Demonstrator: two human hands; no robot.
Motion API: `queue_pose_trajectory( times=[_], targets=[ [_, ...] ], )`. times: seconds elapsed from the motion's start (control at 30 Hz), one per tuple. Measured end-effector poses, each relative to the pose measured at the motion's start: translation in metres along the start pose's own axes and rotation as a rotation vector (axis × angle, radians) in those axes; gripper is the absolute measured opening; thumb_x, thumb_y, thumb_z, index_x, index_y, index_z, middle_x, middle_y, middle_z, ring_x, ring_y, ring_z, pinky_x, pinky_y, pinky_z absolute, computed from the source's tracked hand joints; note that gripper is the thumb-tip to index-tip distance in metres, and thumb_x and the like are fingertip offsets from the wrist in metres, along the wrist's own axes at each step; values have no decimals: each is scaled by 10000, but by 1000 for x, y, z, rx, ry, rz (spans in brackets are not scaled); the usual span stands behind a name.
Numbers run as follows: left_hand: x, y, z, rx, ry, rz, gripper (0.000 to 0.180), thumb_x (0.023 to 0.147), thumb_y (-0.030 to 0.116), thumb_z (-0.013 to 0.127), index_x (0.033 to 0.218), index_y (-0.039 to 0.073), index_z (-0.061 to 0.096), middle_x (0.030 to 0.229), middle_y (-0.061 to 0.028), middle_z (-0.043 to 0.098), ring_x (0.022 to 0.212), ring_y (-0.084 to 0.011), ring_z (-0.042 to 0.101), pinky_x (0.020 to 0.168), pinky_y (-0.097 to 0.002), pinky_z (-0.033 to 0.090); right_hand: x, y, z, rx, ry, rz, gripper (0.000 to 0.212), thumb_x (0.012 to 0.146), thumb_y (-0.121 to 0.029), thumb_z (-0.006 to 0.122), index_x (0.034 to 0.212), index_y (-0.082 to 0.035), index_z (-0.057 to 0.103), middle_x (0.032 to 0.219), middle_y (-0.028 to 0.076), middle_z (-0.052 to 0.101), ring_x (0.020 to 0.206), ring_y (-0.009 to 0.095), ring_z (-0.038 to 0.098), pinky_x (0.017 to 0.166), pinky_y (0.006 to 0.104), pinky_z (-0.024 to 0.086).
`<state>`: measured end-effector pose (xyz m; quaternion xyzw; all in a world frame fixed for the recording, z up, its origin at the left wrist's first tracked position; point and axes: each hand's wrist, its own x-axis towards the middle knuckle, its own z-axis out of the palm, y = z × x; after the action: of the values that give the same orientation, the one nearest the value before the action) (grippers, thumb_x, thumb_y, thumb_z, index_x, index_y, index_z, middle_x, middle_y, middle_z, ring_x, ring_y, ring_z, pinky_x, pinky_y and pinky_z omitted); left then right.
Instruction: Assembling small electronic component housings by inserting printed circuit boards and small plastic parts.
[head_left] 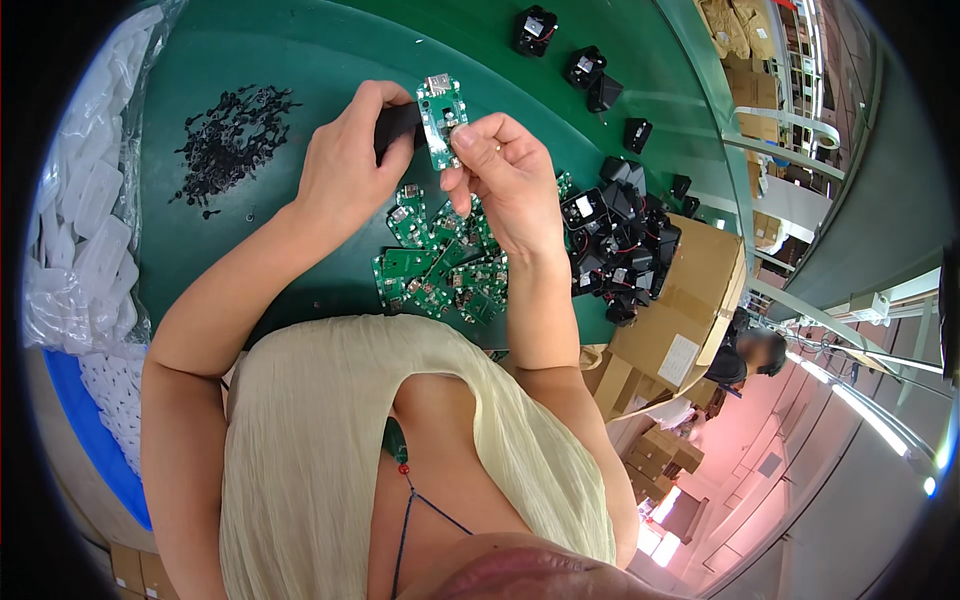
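Observation:
My right hand [503,175] pinches a small green circuit board [437,105] by its lower edge, with a metal connector at the board's top end. Just left of the board, my left hand [352,150] grips a black plastic housing [397,128], its fingers wrapped over the far side. Board and housing are close together; whether they touch I cannot tell. Below both hands lies a loose pile of green circuit boards [440,262] on the green tabletop [310,285].
Small black parts [235,140] are heaped at left, beside a bag of clear plastic pieces [90,215]. Black housings [620,235] pile up at right next to a cardboard box [675,305]; several more line the far edge. A blue bin [85,430] holds white parts. Another person [748,355] is in the background.

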<state>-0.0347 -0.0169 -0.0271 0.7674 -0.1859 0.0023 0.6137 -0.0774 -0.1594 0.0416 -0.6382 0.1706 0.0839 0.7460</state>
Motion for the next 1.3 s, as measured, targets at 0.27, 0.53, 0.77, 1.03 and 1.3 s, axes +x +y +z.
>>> queue_pose_trajectory(
  times=[0.27,0.53,0.77,1.03,1.3],
  targets=[
    [1,2,1,-29,14,-7,244,777,65,563,990,50,447,829,-143,613,702,-334,609,609,-383,481,-1,5,-6,25,34,26,155,840,-125,609,814,-4,515,604,97,602,423,115,522,402,207,415],
    [4,8,-1,-696,-244,-400,306,812,77,546,1100,22,461,946,-95,598,758,-134,592,528,-252,486,-1,13,-15,-59,-2,49,150,839,-119,611,807,-16,507,597,77,594,424,100,515,395,193,401],
    [3,17,-7,-797,-405,-521,298,860,117,526,1138,24,471,979,-64,555,699,-88,540,514,-207,440,-5,3,-18,-216,-3,72,167,817,-105,637,802,-18,495,571,60,570,426,91,512,362,191,376],
    [5,16,-8,-636,-357,-557,275,839,168,581,1050,9,506,756,-30,556,516,-64,510,396,-198,389,5,19,-8,-604,273,-409,214,739,-46,688,925,-9,589,830,34,546,587,52,469,462,173,375],
    [6,21,-10,-669,-325,-543,299,821,199,616,1038,22,512,724,-13,548,516,-53,504,395,-195,373,13,26,8,-312,177,-552,102,803,15,603,898,-1,572,896,46,538,600,29,456,482,163,374]
  ],
)
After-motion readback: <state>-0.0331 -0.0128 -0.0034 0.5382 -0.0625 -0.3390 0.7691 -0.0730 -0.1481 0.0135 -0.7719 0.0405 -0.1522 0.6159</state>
